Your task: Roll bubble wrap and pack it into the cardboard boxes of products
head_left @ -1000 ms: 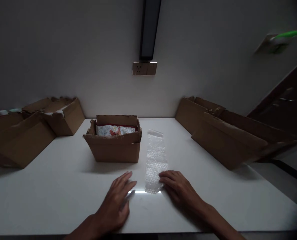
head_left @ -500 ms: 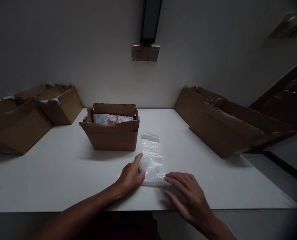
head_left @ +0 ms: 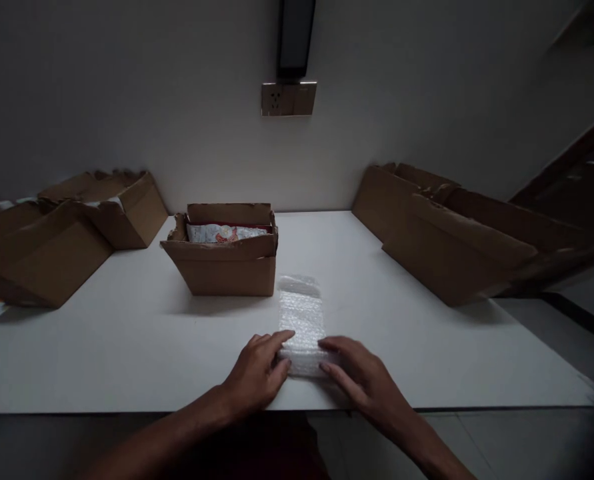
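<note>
A narrow strip of clear bubble wrap (head_left: 301, 317) lies lengthwise on the white table, its near end folded over into a thicker flat section. My left hand (head_left: 259, 370) grips the left edge of that fold, index finger on top and thumb lower down. On the opposite edge, my right hand (head_left: 364, 377) holds the fold between thumb and fingertips. Whether anything is wrapped inside the fold, I cannot tell. Just beyond my left hand stands an open cardboard box (head_left: 227, 273) holding a pale printed packet (head_left: 224, 233).
More open cardboard boxes stand at the left (head_left: 41, 260) and along the right (head_left: 441, 253) of the white table (head_left: 167, 360). A wall socket (head_left: 287, 99) sits behind, with a dark panel (head_left: 295, 37) above it. The table's front edge runs just below my hands.
My right hand has moved left onto the bubble wrap's edge. My left hand has slid nearer to me, its index finger now on the fold. The view has shifted slightly.
</note>
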`<state>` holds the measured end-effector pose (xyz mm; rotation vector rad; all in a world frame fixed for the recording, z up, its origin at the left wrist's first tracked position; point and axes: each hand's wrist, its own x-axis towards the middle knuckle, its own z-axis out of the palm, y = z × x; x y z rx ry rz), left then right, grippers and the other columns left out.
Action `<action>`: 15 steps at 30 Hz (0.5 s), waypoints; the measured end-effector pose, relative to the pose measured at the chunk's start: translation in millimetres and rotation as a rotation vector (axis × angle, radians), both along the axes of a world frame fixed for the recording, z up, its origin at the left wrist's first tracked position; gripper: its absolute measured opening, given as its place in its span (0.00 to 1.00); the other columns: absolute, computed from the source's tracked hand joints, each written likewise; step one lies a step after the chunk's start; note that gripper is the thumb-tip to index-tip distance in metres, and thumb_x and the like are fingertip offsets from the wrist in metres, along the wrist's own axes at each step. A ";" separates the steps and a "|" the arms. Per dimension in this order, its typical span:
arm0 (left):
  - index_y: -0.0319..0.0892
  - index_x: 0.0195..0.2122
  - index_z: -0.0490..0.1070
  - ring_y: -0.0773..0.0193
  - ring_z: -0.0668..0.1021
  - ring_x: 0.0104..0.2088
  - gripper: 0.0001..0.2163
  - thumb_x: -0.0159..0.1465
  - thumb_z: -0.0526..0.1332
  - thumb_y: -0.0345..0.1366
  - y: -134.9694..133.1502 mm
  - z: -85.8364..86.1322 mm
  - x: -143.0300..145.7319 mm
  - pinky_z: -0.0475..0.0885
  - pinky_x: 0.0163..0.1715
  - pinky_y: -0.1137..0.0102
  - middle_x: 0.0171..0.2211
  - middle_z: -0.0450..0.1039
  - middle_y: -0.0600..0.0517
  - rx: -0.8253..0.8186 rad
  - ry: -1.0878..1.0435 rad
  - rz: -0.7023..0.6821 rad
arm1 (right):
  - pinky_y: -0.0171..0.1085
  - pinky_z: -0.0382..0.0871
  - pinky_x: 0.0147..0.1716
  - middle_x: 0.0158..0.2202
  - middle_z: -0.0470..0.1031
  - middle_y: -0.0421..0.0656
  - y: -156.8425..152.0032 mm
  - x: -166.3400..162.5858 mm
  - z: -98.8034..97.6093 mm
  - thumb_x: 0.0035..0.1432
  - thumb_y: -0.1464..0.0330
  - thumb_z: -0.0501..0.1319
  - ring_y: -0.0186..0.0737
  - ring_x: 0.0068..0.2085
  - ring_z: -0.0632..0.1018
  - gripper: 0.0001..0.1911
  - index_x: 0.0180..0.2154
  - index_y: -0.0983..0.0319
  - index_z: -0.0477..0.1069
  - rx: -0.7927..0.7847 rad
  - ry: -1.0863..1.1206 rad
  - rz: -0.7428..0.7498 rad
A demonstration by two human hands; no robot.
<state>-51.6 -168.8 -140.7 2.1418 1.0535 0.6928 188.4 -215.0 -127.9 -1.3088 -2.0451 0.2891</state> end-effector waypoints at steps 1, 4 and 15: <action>0.42 0.60 0.66 0.56 0.78 0.40 0.22 0.63 0.56 0.31 3.0 0.3 2.1 0.72 0.47 0.59 0.43 0.79 0.45 -0.040 0.029 0.039 | 0.44 0.73 0.42 0.45 0.80 0.47 -2.7 0.5 0.8 0.65 0.66 0.60 0.45 0.44 0.79 0.12 0.50 0.57 0.72 0.097 -0.012 -0.025; 0.40 0.60 0.66 0.56 0.77 0.38 0.23 0.63 0.57 0.33 14.6 -0.4 8.0 0.72 0.45 0.60 0.37 0.78 0.47 -0.051 0.113 0.102 | 0.46 0.71 0.44 0.47 0.79 0.48 -3.9 -1.6 -0.9 0.62 0.70 0.62 0.47 0.47 0.78 0.15 0.51 0.57 0.72 0.265 -0.163 0.018; 0.43 0.60 0.65 0.56 0.76 0.42 0.23 0.62 0.57 0.29 -14.9 8.6 -8.7 0.70 0.47 0.58 0.43 0.78 0.46 0.107 0.000 -0.083 | 0.44 0.75 0.41 0.43 0.81 0.45 -0.4 -5.8 -14.7 0.68 0.66 0.55 0.43 0.41 0.80 0.15 0.55 0.55 0.70 -0.063 -0.127 0.111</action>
